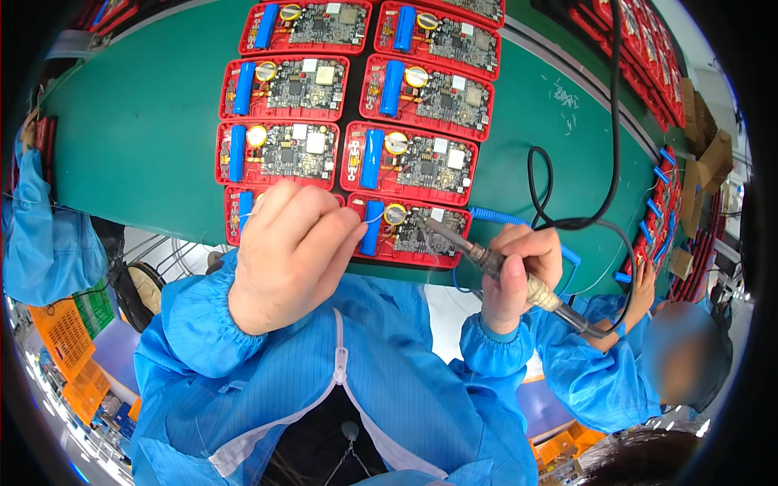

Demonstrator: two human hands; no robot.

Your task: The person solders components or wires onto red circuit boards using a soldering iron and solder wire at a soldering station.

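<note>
My left hand (292,247) is closed in a pinch on a thin pale solder wire (374,219), whose end reaches over the near right red casing (442,260). My right hand (525,263) grips a soldering iron (454,239) with a worn, pale handle. Its tip points left at the circuit board (413,238) in that casing; whether it touches cannot be told. A blue cylindrical battery (371,235) and a round coin cell (395,214) sit left of the board. My left hand partly covers the neighbouring casing (232,219).
Several similar red casings (279,89) stand in two columns on the green table (146,138). A black cable (613,146) loops at the right, near a blue coiled cord (498,216). Co-workers in blue sleeves sit at left and right, the right one beside more casings (655,211).
</note>
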